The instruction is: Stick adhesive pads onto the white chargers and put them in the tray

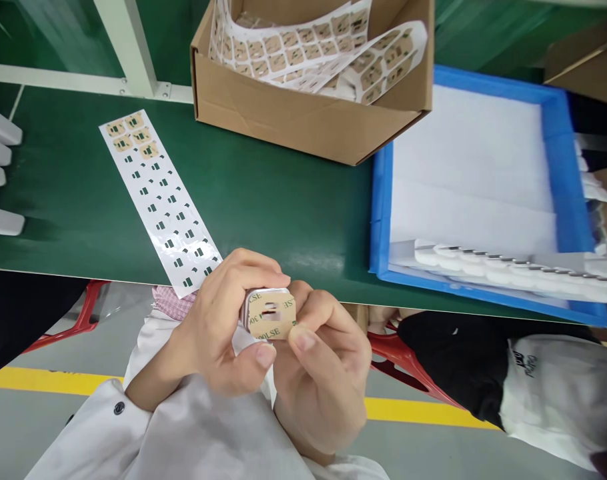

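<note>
My left hand (233,320) is closed around a small white plastic part (245,312) with rounded corners, held in front of my body below the table edge. A tan adhesive sticker (278,321) with green print and small cut-outs covers the face turned towards me. At its right edge, my right hand (328,360) pinches the sticker's corner between thumb and forefinger. Close to my left hand lies a white sticker sheet (158,200), its lower end over the table edge. Several tan stickers remain at the sheet's upper end; below them are bare cut-out spots.
On the green table (283,207) stands a cardboard box (303,120) full of sticker sheets. A blue tray (382,207) at the right holds a row of white parts (498,263). White parts (3,221) line the left edge. Another person (548,387) sits at the right.
</note>
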A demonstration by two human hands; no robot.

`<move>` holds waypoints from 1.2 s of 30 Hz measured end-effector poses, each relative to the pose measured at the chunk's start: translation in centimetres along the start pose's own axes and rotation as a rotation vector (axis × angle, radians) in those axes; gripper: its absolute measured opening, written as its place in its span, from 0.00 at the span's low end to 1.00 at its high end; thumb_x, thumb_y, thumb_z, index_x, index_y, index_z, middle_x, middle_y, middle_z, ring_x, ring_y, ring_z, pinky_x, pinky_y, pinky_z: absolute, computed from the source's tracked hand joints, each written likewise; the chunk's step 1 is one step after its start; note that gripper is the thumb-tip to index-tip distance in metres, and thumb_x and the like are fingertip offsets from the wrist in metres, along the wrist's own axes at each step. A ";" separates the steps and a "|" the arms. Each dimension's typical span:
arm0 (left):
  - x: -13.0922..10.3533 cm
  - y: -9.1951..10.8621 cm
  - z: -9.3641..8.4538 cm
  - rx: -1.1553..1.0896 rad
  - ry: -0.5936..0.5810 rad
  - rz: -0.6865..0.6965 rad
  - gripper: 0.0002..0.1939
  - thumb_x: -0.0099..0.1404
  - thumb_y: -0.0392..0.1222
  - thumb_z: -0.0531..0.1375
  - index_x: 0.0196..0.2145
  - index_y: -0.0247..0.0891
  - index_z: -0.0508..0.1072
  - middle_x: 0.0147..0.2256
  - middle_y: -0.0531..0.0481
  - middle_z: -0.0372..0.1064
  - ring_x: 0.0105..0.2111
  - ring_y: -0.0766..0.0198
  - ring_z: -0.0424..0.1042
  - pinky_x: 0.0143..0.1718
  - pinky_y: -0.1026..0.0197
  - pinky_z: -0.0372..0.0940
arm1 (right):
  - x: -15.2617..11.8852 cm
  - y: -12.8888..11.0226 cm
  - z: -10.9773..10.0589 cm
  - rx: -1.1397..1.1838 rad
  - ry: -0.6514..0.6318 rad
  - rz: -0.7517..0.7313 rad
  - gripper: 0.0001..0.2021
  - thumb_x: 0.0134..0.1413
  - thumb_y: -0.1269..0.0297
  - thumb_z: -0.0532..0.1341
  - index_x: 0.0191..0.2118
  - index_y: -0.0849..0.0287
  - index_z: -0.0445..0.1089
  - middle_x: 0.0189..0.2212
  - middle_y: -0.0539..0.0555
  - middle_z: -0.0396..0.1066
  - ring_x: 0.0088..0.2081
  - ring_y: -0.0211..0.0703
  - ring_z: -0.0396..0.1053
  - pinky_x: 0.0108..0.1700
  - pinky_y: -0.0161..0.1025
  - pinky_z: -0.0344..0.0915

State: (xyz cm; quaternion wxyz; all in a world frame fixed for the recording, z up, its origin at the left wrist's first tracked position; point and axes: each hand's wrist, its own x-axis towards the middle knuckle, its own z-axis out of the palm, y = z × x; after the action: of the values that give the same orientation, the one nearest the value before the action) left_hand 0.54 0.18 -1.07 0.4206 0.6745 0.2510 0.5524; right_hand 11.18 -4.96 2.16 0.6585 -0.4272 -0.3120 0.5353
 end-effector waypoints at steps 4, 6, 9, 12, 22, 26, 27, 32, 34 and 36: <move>0.0 0.1 0.1 -0.022 0.018 -0.004 0.20 0.71 0.57 0.60 0.54 0.43 0.69 0.39 0.48 0.68 0.42 0.55 0.72 0.37 0.53 0.69 | 0.1 0.1 0.0 0.013 -0.001 -0.006 0.14 0.64 0.62 0.66 0.27 0.54 0.67 0.23 0.46 0.56 0.26 0.39 0.54 0.29 0.38 0.56; 0.0 0.1 0.1 -0.029 0.020 0.010 0.20 0.72 0.56 0.59 0.54 0.42 0.69 0.39 0.48 0.68 0.42 0.55 0.71 0.37 0.53 0.69 | 0.1 0.2 0.0 0.020 -0.001 -0.008 0.13 0.64 0.62 0.66 0.28 0.54 0.67 0.23 0.46 0.56 0.26 0.39 0.54 0.29 0.38 0.56; -0.1 0.0 0.2 -0.028 0.014 0.019 0.20 0.72 0.54 0.59 0.55 0.41 0.69 0.40 0.47 0.68 0.43 0.55 0.71 0.38 0.53 0.68 | 0.1 0.2 0.0 0.018 0.000 -0.010 0.13 0.64 0.62 0.66 0.28 0.54 0.67 0.23 0.46 0.56 0.26 0.39 0.54 0.29 0.38 0.56; -0.1 0.1 0.2 -0.034 0.021 -0.001 0.19 0.72 0.55 0.59 0.55 0.42 0.69 0.39 0.48 0.68 0.42 0.55 0.71 0.38 0.53 0.68 | 0.1 0.2 0.0 0.001 0.007 -0.016 0.14 0.64 0.61 0.66 0.27 0.54 0.67 0.23 0.46 0.55 0.26 0.39 0.54 0.28 0.38 0.56; -0.1 0.4 0.2 -0.031 0.005 -0.032 0.19 0.72 0.55 0.59 0.54 0.43 0.69 0.39 0.48 0.67 0.42 0.54 0.72 0.37 0.52 0.69 | -0.1 0.1 -0.2 -0.018 0.016 -0.018 0.13 0.64 0.63 0.66 0.28 0.54 0.68 0.23 0.46 0.56 0.26 0.39 0.54 0.29 0.39 0.57; -0.1 0.3 0.2 -0.016 0.012 -0.030 0.19 0.72 0.56 0.59 0.54 0.44 0.69 0.40 0.48 0.68 0.42 0.54 0.72 0.37 0.52 0.69 | -0.1 0.2 -0.2 -0.034 0.019 -0.026 0.13 0.65 0.63 0.66 0.28 0.54 0.67 0.23 0.46 0.56 0.26 0.39 0.54 0.29 0.39 0.57; -0.1 0.2 0.2 -0.020 0.015 -0.022 0.19 0.72 0.55 0.59 0.54 0.44 0.69 0.39 0.48 0.67 0.42 0.54 0.72 0.36 0.52 0.69 | -0.2 0.2 -0.2 -0.031 0.018 -0.026 0.13 0.65 0.63 0.66 0.28 0.54 0.68 0.23 0.46 0.56 0.26 0.39 0.55 0.29 0.39 0.57; -0.1 0.0 0.3 -0.042 0.018 -0.006 0.19 0.71 0.54 0.59 0.54 0.42 0.69 0.39 0.48 0.67 0.42 0.55 0.72 0.36 0.52 0.68 | -0.2 0.2 -0.2 -0.019 0.015 -0.020 0.12 0.65 0.63 0.66 0.29 0.54 0.67 0.24 0.46 0.57 0.26 0.39 0.55 0.30 0.39 0.57; 0.0 0.1 0.3 -0.034 0.012 -0.011 0.19 0.72 0.54 0.59 0.54 0.43 0.69 0.39 0.48 0.68 0.42 0.55 0.72 0.37 0.52 0.69 | -0.2 0.3 -0.2 -0.027 0.018 -0.014 0.13 0.65 0.62 0.66 0.29 0.53 0.67 0.24 0.46 0.57 0.26 0.39 0.55 0.30 0.39 0.57; 0.0 0.1 0.2 -0.026 0.006 -0.012 0.18 0.72 0.53 0.59 0.54 0.43 0.69 0.39 0.48 0.69 0.42 0.55 0.72 0.37 0.52 0.70 | -0.1 0.3 -0.2 -0.035 0.024 -0.008 0.13 0.64 0.62 0.66 0.28 0.53 0.66 0.23 0.46 0.57 0.26 0.39 0.55 0.30 0.39 0.57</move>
State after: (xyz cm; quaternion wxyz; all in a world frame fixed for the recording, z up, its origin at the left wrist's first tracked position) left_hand 0.75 0.09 -1.01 0.4320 0.6659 0.2490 0.5550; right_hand 11.21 -5.10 1.85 0.6566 -0.4437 -0.3152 0.5222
